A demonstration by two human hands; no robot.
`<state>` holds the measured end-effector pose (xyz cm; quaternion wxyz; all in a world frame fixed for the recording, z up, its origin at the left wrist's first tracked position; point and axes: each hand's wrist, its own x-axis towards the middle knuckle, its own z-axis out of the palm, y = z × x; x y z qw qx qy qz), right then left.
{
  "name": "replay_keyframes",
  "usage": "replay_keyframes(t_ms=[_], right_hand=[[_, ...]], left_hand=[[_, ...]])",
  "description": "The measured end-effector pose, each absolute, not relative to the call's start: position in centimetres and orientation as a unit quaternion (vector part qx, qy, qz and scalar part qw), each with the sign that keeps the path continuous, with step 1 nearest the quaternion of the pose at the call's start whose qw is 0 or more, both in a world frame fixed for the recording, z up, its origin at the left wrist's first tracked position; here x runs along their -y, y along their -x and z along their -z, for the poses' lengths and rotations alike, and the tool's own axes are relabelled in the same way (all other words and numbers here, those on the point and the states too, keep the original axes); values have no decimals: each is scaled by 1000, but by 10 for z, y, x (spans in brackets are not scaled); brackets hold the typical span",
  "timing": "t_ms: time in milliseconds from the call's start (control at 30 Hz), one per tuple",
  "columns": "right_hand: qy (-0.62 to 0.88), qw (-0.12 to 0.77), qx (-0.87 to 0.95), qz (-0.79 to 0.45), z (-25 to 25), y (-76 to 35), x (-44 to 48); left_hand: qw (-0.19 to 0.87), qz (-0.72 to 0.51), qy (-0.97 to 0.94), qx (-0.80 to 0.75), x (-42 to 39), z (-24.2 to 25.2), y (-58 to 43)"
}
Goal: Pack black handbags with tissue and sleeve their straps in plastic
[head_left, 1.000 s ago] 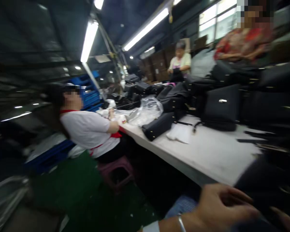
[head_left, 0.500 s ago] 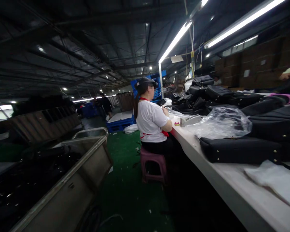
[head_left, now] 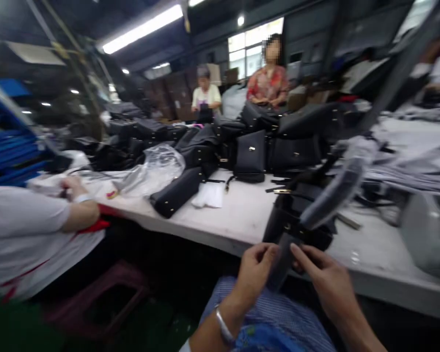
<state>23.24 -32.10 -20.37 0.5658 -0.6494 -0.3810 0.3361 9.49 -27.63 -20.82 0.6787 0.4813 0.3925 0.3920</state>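
Strap (head_left: 280, 264) was the dark flat strip I saw between my two hands, low in the middle of the view, just in front of the table (head_left: 242, 220) edge and above my lap. Its long way ran up and a bit to the right. The top end pointed at the black bag (head_left: 297, 222) on the table edge. The low end pointed down at my knees.

My left hand (head_left: 254, 274) pinched the strap's left side with thumb and bent fingers. My right hand (head_left: 324, 281) pinched the right side with thumb and first finger, and its other fingers were curled under. The hands were close, with only the strap between them.

Open tabletop lay to the left of the bag, up to a white cloth (head_left: 209, 195) and a purse (head_left: 176, 193) lying on its side. A pile (head_left: 278, 146) of black bags filled the back of the table. On the right a grey lump (head_left: 425, 234) sat near the edge. A co-worker's arm (head_left: 77, 215) rested on the table well off to the left.

Everything was blurred. I could not tell where the strap met the bag. The low end of the strap was hard to see against my lap, and my right arm was cut off at the bottom.
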Motion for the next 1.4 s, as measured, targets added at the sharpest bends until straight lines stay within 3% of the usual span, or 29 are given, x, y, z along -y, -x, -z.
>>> replay_keyframes(t_ms=[667, 1033, 1400], right_hand=[[666, 548, 386, -327, 200, -235, 319], [672, 550, 388, -309, 201, -235, 315], [642, 547, 424, -331, 191, -228, 322]], left_hand=[[638, -408, -528, -384, 269, 212, -102], [426, -487, -658, -385, 281, 208, -100], [264, -412, -827, -277, 277, 212, -84]])
